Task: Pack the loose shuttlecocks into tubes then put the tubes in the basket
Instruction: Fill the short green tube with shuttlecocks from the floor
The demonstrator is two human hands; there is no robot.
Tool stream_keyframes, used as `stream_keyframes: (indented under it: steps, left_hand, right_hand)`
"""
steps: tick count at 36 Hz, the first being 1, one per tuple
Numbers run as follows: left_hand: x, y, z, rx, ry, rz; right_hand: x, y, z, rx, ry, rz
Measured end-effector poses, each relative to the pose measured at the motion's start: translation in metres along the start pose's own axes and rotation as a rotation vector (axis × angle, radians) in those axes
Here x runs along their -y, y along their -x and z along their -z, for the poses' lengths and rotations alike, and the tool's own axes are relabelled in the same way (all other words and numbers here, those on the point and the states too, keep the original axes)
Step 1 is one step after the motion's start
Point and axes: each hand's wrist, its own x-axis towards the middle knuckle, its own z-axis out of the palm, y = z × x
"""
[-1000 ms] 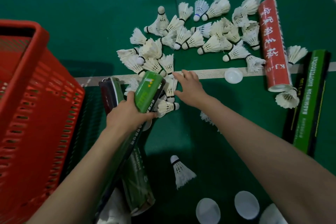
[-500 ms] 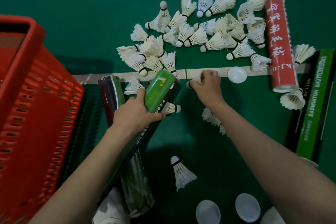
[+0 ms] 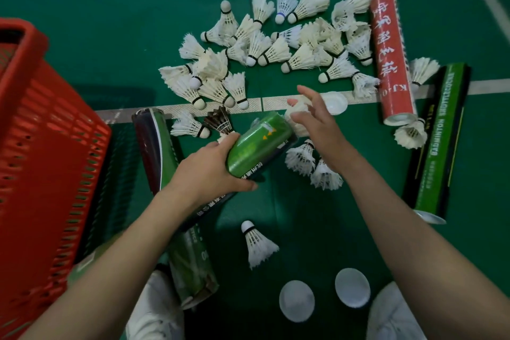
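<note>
Firmly gripping green tube in left hand, fingers curled round it; holding right hand open, fingers spread, just beside shuttlecock at tube's mouth.

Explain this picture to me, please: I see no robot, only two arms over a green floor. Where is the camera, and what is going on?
There is no machine here: a person works with bare hands, and the one camera sits on their head, looking down. The left hand grips a green tube. The right hand is at its far end beside a white shuttlecock; whether it grips it is unclear. On the floor lie a heap of loose shuttlecocks, a red tube, other green tubes and white caps. A red basket stands at the left.
</note>
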Motion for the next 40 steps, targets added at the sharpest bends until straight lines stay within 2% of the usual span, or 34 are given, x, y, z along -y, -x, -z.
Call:
stream_keyframes:
  steps: [2, 8, 11, 16, 18, 21, 23, 27, 34, 37, 40]
  left_hand:
    - [-0.002, 0.003, 0.0, 0.0, 0.013, -0.038]
    - [-0.006, 0.012, 0.0, -0.013, -0.018, -0.089]
    - [-0.008, 0.014, -0.002, -0.017, -0.038, -0.099]
    - [-0.004, 0.01, -0.007, -0.015, -0.042, -0.041]
    - [0.0, 0.006, -0.01, -0.034, -0.041, 0.001]
    - [0.01, 0.002, -0.009, -0.101, -0.035, 0.077]
    - [0.019, -0.001, -0.006, -0.128, -0.027, 0.134]
    - [0.039, -0.006, -0.002, -0.162, -0.041, 0.251]
    - [0.063, -0.01, 0.0, -0.175, -0.028, 0.361]
    - [0.069, -0.011, 0.0, -0.177, -0.017, 0.38]
    - [0.07, -0.013, 0.002, -0.182, -0.003, 0.395]
  right_hand:
    - [0.0, 0.006, -0.001, 0.044, 0.022, -0.006]
    - [-0.002, 0.021, -0.005, 0.078, -0.126, -0.051]
    - [-0.002, 0.03, -0.016, 0.148, -0.041, -0.071]
    - [0.0, 0.027, -0.02, 0.174, -0.006, -0.092]
    - [-0.004, 0.02, -0.025, 0.133, 0.027, -0.111]
    - [-0.015, 0.005, -0.032, -0.016, 0.04, -0.144]
    - [-0.026, -0.002, -0.033, -0.058, 0.158, -0.15]
    - [-0.045, -0.013, -0.039, 0.036, 0.513, -0.074]
    - [-0.051, -0.036, -0.077, 0.219, 1.153, 0.306]
    - [-0.059, -0.046, -0.093, 0.296, 1.246, 0.333]
    - [-0.067, -0.049, -0.1, 0.282, 1.248, 0.351]
